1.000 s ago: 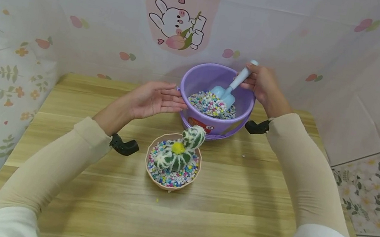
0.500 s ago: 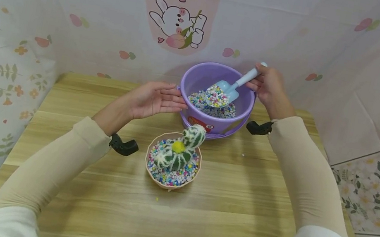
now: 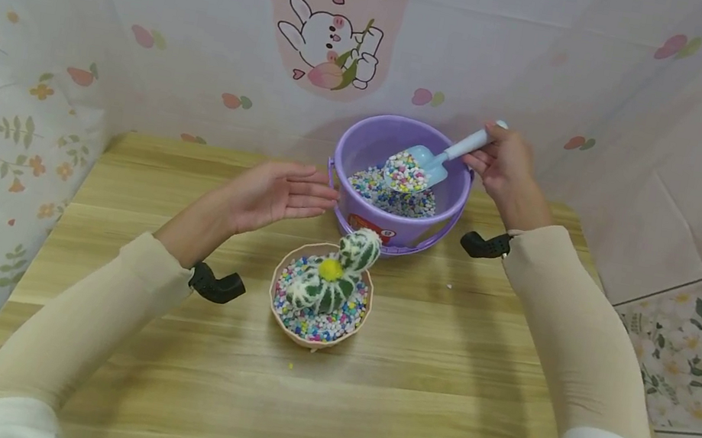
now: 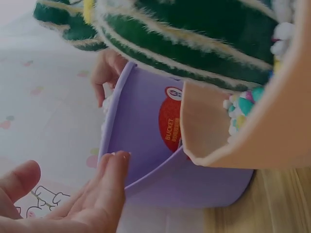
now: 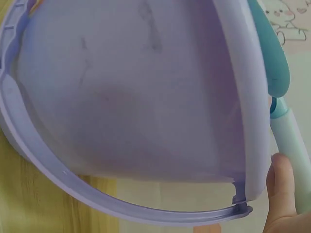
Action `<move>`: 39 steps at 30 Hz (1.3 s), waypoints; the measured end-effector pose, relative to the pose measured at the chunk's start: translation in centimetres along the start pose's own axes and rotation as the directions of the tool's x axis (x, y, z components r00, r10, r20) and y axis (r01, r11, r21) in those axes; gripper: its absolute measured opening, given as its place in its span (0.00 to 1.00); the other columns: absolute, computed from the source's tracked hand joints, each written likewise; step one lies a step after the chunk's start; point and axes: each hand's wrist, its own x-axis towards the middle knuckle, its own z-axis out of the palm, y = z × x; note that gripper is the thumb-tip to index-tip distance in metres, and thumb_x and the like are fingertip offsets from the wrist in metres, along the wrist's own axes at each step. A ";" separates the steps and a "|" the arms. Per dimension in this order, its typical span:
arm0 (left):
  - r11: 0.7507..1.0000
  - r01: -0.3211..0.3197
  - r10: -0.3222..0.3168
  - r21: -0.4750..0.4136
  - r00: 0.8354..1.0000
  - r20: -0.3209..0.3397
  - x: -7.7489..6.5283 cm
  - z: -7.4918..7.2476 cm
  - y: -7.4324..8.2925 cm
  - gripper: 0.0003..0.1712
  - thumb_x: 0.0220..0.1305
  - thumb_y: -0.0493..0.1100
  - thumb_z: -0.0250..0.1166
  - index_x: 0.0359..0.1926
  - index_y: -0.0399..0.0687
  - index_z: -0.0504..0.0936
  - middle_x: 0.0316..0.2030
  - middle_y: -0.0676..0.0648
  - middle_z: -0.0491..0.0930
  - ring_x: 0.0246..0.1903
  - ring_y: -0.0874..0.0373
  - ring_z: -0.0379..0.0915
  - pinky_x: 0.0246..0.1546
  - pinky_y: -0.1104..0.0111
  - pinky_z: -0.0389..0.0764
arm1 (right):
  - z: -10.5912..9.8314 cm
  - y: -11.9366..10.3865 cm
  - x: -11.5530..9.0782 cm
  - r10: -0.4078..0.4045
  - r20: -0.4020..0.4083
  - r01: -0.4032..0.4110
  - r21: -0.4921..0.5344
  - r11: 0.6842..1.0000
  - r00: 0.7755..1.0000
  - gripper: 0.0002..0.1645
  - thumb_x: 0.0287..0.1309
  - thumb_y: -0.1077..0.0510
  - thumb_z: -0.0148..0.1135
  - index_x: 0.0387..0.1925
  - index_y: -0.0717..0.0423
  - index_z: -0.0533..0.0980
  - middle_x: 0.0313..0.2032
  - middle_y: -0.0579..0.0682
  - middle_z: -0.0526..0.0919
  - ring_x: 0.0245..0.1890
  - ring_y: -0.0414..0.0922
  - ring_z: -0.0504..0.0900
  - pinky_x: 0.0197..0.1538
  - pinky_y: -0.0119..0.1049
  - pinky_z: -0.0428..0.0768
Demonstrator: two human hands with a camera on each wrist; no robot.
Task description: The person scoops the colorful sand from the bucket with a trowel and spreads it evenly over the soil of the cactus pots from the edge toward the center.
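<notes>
My right hand (image 3: 506, 167) grips the pale handle of a light blue toy shovel (image 3: 432, 161). Small multicoloured pebbles (image 3: 406, 174) fill its blade, which is raised over more pebbles inside a purple bucket (image 3: 367, 143). In the right wrist view the blade (image 5: 274, 58) rises past the bucket rim. Palm turned up and fingers straight, my left hand (image 3: 264, 197) is held beside the bucket's left side, fingertips close to the hanging handle. In front stands a peach bowl (image 3: 311, 343) of pebbles bearing a fuzzy green-and-white cactus (image 3: 332, 298) with a yellow tuft.
Everything stands on a wooden table (image 3: 404, 398), with a patterned white cloth (image 3: 205, 8) behind it. One pale pebble (image 3: 449, 286) lies right of the bowl, and a yellow one (image 3: 291, 365) in front. Each wrist wears a black camera mount (image 3: 217, 286).
The loaded shovel has come up out of the pebbles and levelled, its handle swinging right with my right hand. My left hand has drawn back slightly from the bucket rim.
</notes>
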 end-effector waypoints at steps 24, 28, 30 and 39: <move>0.742 -0.295 0.080 0.602 0.930 0.358 -6.1 -1.2 -5.5 0.57 0.62 0.46 0.68 0.77 0.43 0.38 0.77 0.45 0.39 0.76 0.47 0.35 0.73 0.48 0.45 | -2.3 0.7 -4.6 -0.068 0.100 0.052 0.151 0.987 0.993 0.14 0.67 0.62 0.57 0.52 0.57 0.69 0.40 0.63 0.80 0.37 0.57 0.87 0.39 0.43 0.85; 0.652 -0.366 0.121 0.664 0.915 0.385 -6.6 -1.4 -6.7 0.67 0.53 0.49 0.75 0.77 0.48 0.35 0.77 0.47 0.37 0.76 0.48 0.33 0.72 0.47 0.45 | -2.7 1.1 -5.3 -0.051 0.087 0.037 0.163 0.986 0.995 0.14 0.66 0.62 0.59 0.52 0.56 0.71 0.43 0.59 0.77 0.39 0.55 0.86 0.41 0.44 0.85; 0.589 -0.363 0.141 0.722 0.926 0.350 -6.8 -1.4 -7.5 0.71 0.48 0.51 0.78 0.78 0.54 0.33 0.77 0.50 0.36 0.76 0.49 0.32 0.72 0.47 0.46 | -2.8 1.2 -5.6 -0.048 0.097 0.031 0.173 0.984 0.994 0.14 0.66 0.62 0.59 0.52 0.57 0.71 0.43 0.58 0.77 0.40 0.55 0.86 0.42 0.45 0.85; 0.469 -0.264 0.223 0.843 0.959 0.177 -6.7 -0.8 -10.4 0.82 0.35 0.58 0.83 0.77 0.56 0.30 0.77 0.50 0.37 0.75 0.51 0.36 0.72 0.49 0.48 | -3.5 2.0 -6.8 -0.078 0.135 0.056 0.160 0.986 0.988 0.10 0.65 0.62 0.59 0.46 0.60 0.71 0.36 0.58 0.78 0.37 0.55 0.86 0.42 0.44 0.85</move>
